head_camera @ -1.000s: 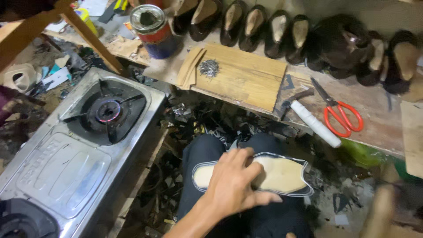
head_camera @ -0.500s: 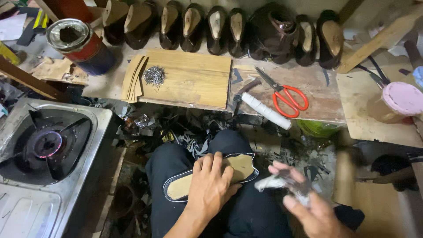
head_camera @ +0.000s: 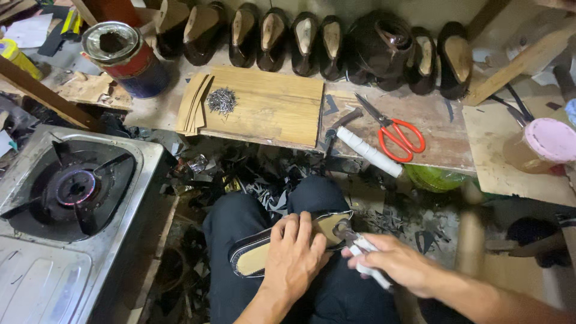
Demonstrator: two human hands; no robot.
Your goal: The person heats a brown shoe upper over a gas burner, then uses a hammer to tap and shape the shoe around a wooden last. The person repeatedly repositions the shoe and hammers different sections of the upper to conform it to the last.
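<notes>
Tan shoe sole [head_camera: 262,257] with black upper edge lies on lap under left hand [head_camera: 294,257], fingers spread flat, pressing; right hand [head_camera: 397,264] just beside, fist closed on white-wrapped hammer [head_camera: 359,247], head touching sole's end; sole middle hidden, handle end covered.

We get dim, warm light from above; glare pops on the metal stove [head_camera: 78,240] and the tin can [head_camera: 111,42]. The floor sinks into shadow, and the edges bend (wide-angle lens).
</notes>
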